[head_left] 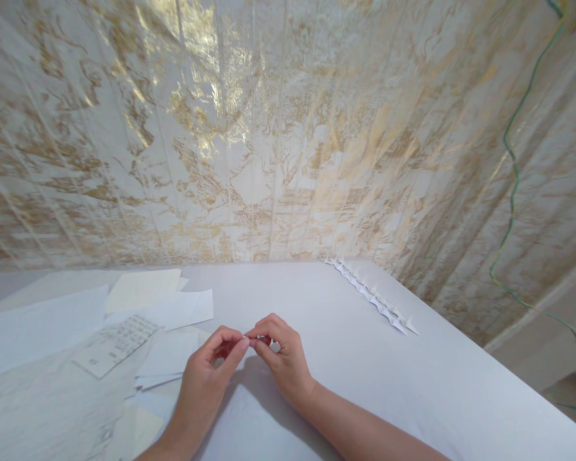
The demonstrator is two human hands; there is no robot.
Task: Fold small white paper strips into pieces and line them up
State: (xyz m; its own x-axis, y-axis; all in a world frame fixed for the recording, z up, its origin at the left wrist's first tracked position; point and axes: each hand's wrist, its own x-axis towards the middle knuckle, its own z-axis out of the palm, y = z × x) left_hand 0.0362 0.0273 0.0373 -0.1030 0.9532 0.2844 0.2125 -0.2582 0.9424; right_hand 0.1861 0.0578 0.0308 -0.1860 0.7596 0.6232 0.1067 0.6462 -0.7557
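My left hand point(210, 366) and my right hand point(282, 353) meet above the white table point(317, 301), fingertips pinched together. Between the fingertips shows a tiny bit of white paper point(253, 338), too small to make out clearly. Both hands hover near the front middle of the table. To the right, along the table's far right edge, a row of several small folded white paper shapes point(372, 296) lies in a line.
Loose white and cream paper sheets point(163, 307) lie scattered on the left, one printed with a grid point(116, 344). A gold-and-white patterned wall point(269, 128) stands behind the table. A green cable point(511, 192) hangs down the right wall.
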